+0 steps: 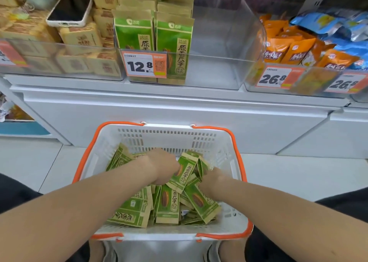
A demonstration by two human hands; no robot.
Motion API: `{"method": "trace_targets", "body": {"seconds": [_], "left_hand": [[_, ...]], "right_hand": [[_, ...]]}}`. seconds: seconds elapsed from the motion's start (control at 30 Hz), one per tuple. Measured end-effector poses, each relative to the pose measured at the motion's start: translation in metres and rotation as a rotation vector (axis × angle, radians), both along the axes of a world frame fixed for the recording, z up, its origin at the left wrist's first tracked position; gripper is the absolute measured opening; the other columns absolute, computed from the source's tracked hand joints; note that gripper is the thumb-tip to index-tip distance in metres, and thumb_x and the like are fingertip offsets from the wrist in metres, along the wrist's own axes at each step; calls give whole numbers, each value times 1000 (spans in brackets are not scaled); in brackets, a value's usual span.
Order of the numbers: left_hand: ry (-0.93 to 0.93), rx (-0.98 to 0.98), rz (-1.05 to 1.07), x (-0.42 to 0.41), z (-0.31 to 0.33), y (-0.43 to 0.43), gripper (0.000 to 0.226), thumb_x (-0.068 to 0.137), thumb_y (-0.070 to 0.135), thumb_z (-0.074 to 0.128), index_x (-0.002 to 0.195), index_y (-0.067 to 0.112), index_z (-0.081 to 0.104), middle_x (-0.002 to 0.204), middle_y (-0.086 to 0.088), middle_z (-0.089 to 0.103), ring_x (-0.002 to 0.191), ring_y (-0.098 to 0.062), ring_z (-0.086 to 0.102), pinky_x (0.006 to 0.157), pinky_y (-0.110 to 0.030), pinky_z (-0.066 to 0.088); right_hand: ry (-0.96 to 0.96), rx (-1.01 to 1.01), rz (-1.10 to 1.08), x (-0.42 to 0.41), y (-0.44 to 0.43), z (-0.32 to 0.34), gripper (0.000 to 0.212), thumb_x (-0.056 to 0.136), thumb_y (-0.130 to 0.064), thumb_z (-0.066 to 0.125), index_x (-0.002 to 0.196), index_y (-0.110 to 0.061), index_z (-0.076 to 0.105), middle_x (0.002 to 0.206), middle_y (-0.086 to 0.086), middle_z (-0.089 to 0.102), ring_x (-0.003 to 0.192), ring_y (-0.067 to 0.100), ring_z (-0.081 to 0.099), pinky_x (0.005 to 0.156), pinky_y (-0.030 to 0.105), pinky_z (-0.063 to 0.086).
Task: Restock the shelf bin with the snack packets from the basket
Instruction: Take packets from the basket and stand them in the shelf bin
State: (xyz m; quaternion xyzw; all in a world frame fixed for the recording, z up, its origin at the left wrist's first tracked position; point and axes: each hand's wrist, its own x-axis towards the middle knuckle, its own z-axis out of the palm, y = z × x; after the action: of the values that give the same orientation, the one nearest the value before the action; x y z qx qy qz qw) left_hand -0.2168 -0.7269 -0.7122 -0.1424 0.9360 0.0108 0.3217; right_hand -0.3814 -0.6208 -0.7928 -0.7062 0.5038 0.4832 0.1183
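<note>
Loose green-and-kraft paper snack packets (167, 204) piled in white slotted plastic basket with orange handles (229, 162), on the floor below the shelf; both hands are down in the pile. left hand (162, 165) has fingers curled, gripping a raised tilted packet (185, 172) at its edge; right hand (214, 177) touches the pile just beside it, fingers buried, grip can't be told. Clear plastic shelf bin (219, 62) is above, with matching packets upright at its left end behind orange-and-white 12.8 price tag (144, 66); white-cased phone (69, 9) lies on the neighbouring stock.
</note>
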Motion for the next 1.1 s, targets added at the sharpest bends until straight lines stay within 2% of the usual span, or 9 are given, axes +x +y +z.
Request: {"method": "trace_targets", "body": {"seconds": [0.17,0.33,0.43,0.53,0.63,0.73,0.87,1.0,1.1], "left_hand": [[23,43,62,-4,3,-6,37,103,11,50,136,20,63,98,3,58,86,-22,65,74,-37,59],[95,295,415,-16,14,-14,44,102,7,45,143,15,61,137,-7,65,119,-27,65,101,-42,56],[127,437,640,-22,19,-21,44,102,2,50,146,2,53,116,-9,68,105,-25,71,84,-32,59],[246,905,1129,-22,21,-29,39,111,19,38,145,0,45,127,-24,66,99,-30,74,86,-40,62],[606,1336,1549,-21,34,-31,32,100,14,35,110,-1,61,121,-28,70,97,-38,75,87,-50,63],[746,1303,1565,-23,48,-29,28,99,23,40,93,12,64,91,-12,68,76,-25,65,69,-37,58],[818,1289,1547,-29,59,-27,45,110,49,41,108,13,69,83,-7,74,62,-20,66,67,-30,50],[948,1138,1490,-35,66,-28,47,113,44,43,122,6,68,97,-10,80,78,-23,73,73,-32,54],[1071,1023,1419,-40,83,-30,42,113,42,43,115,10,71,85,-2,78,76,-20,69,70,-30,50]], "right_hand": [[-212,-175,-195,-12,-19,25,24,98,-3,61,121,-7,67,120,3,65,105,27,68,79,37,57],[-407,-517,-366,-9,-39,61,10,90,-9,66,97,-15,62,76,0,54,73,25,59,60,33,49],[-608,-716,-437,-3,-41,83,16,88,-12,63,100,-17,54,75,0,56,66,24,56,53,29,41],[-814,-928,-442,7,-38,96,15,88,-11,53,102,-16,51,82,6,63,65,32,57,52,32,36],[-825,-1093,-110,14,-33,102,21,79,-12,56,97,-17,47,76,4,61,49,29,51,47,29,30],[-777,-1061,311,15,-30,99,40,74,-2,70,100,-13,43,69,5,52,46,23,47,41,31,42],[-722,-1074,610,14,-26,103,16,90,-4,58,99,-12,50,68,2,53,55,20,52,51,32,49],[-776,-1035,593,13,-25,116,15,95,-27,53,100,-13,55,83,5,56,73,25,53,68,38,46],[-887,-1270,258,11,-27,136,14,92,-25,58,95,-11,55,86,6,51,78,26,45,70,42,38]]}}
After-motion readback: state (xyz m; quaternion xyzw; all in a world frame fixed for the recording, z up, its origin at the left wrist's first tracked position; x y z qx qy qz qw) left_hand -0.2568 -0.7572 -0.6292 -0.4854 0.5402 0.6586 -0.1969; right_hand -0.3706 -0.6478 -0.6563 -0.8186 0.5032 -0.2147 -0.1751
